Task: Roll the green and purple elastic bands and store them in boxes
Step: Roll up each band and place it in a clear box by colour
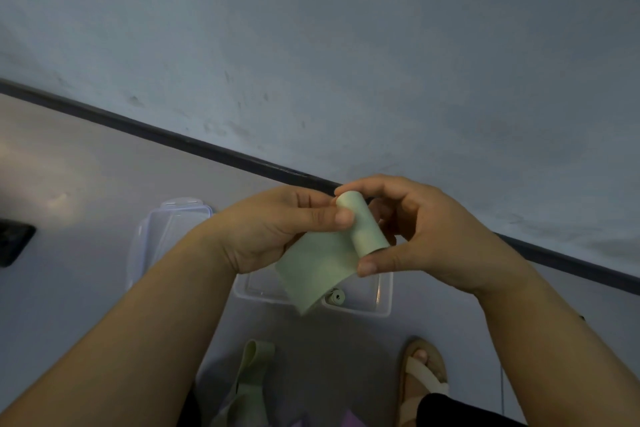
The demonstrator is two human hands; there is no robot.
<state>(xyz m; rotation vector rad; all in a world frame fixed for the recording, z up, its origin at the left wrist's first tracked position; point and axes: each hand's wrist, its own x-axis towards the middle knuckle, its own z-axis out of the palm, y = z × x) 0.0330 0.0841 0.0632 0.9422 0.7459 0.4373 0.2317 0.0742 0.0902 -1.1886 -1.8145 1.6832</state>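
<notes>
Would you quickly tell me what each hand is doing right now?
Left hand: pinches the partly rolled green band.
Right hand: grips the rolled end of the same band.

1 head-worn camera looks down, tilted, close over the floor (pixel 104 288).

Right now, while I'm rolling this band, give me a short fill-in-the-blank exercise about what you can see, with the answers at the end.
1. The left hand and right hand pinch a partly rolled band coloured ____.
2. The small rolled band lies inside the clear ____ on the floor.
3. The lid lies to the ____ of the box.
4. The foot wears a ____.

Answers: green; box; left; sandal
</notes>
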